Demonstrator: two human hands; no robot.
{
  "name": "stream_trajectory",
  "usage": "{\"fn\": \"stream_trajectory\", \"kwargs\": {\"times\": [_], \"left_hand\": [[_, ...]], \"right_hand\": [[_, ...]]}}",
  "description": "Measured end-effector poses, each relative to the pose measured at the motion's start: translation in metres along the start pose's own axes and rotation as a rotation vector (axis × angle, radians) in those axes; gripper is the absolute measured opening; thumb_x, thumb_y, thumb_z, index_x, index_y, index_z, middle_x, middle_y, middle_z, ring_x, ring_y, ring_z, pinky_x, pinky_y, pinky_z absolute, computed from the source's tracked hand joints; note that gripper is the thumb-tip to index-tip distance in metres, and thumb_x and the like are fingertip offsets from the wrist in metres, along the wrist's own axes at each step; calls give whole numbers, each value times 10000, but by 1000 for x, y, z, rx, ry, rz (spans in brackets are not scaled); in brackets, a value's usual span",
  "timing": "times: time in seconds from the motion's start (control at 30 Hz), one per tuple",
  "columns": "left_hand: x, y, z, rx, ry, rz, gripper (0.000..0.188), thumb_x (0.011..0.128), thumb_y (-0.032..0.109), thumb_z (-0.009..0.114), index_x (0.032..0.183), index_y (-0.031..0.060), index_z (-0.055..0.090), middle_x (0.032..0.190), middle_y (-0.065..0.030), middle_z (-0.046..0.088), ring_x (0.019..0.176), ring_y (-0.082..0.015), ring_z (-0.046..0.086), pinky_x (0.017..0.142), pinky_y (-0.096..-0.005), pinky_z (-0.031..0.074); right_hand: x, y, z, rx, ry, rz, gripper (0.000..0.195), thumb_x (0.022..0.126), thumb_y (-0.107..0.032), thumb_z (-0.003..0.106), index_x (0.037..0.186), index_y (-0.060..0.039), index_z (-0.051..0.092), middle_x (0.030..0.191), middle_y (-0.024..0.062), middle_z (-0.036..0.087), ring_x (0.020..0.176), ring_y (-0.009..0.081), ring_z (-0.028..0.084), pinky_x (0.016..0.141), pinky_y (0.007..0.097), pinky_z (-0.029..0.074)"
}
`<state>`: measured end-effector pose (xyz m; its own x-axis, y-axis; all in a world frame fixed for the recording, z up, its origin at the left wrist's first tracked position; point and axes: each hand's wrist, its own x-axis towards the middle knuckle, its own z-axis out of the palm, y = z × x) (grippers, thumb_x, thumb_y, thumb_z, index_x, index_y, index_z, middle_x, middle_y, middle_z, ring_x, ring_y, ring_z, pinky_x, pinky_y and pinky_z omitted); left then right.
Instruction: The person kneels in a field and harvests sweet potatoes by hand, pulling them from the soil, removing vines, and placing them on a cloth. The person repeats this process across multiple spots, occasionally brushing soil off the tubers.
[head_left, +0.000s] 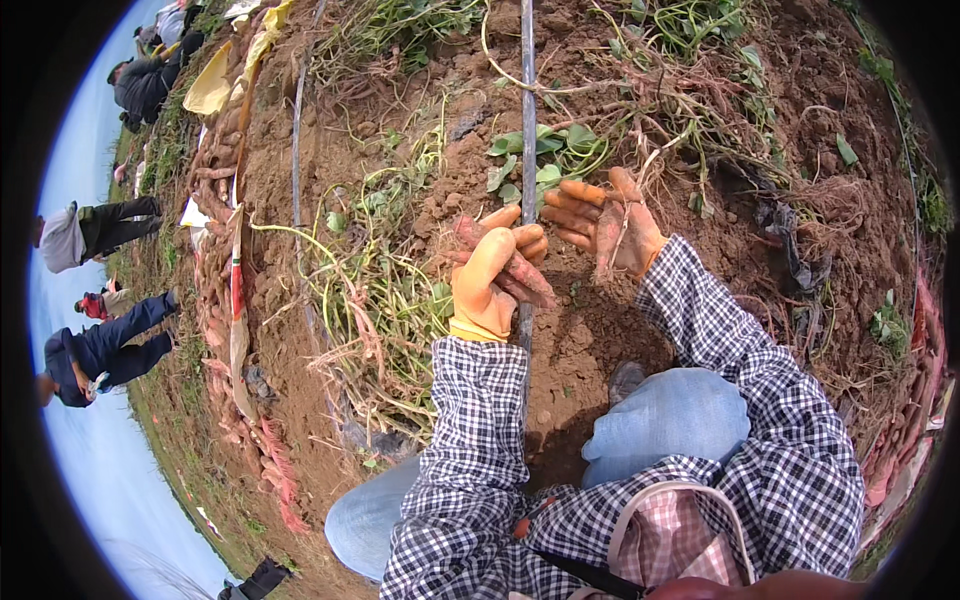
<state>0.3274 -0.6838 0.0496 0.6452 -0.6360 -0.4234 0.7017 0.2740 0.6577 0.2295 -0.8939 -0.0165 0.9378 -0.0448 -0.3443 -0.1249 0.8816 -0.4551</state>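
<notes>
Orange gloves cover both hands. My left hand (491, 274) is closed around several reddish sweet potatoes (525, 279), whose ends stick out on both sides of the fingers, above a grey drip-irrigation pipe. Palm up and fingers spread, my right hand (600, 217) is just to the right of the pipe (528, 120). A small sweet potato (609, 232) with thin roots lies against its palm. Green sweet potato leaves (555, 150) are on the soil just beyond the hands.
Cut vines (390, 300) are heaped left of my left hand; roots and vines (697, 127) spread at the upper right. Torn black plastic film (791, 240) lies at the right. Rows of dug sweet potatoes (217, 300) run along both sides. Several people (105, 352) are at the far left.
</notes>
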Motion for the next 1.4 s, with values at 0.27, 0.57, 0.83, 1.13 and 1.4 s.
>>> {"fn": "stream_trajectory", "kwargs": {"times": [0.27, 0.57, 0.83, 1.13, 1.4], "left_hand": [[23, -59, 6, -100, -310, 5, 845, 947, 59, 695, 1654, 113, 236, 1615, -142, 403, 1421, -320, 508, 1029, -454, 587], [36, -54, 11, 24, 16, 17, 451, 1002, 307, 628, 1348, 20, 607, 1180, -165, 734, 818, -248, 754, 564, -471, 682], [51, -68, -1, -111, -115, 165, 383, 993, 218, 670, 1307, 2, 627, 1119, -129, 754, 881, -200, 753, 761, -359, 645], [-4, -70, 29, -115, -99, -248, 352, 1011, 321, 648, 1261, 75, 640, 1038, -98, 724, 748, -257, 699, 640, -420, 620], [71, 113, 53, -12, 73, 220, 532, 1074, 435, 454, 1025, -64, 633, 1085, -322, 706, 1046, -476, 695, 729, -636, 645]], "right_hand": [[22, 18, 19, -26, 87, -82, 952, 959, -754, 518, 1563, -30, 393, 1413, 163, 585, 1277, 346, 582, 1041, 507, 516], [11, 8, 33, -83, 321, 13, 502, 1059, -516, 568, 1276, -68, 636, 1104, 97, 749, 941, 220, 717, 860, 389, 588], [31, 16, -6, -1668, 797, -249, 449, 1039, -457, 586, 1179, -59, 741, 1031, 240, 741, 948, 404, 708, 852, 471, 572], [-26, -12, -35, -1691, 518, 348, 521, 1043, -385, 603, 1286, 74, 640, 1224, 222, 713, 1067, 308, 692, 972, 421, 549], [-92, -36, -208, -832, 931, -22, 943, 947, -393, 777, 1601, 76, 285, 1650, 251, 358, 1486, 344, 429, 1200, 400, 415]]}}
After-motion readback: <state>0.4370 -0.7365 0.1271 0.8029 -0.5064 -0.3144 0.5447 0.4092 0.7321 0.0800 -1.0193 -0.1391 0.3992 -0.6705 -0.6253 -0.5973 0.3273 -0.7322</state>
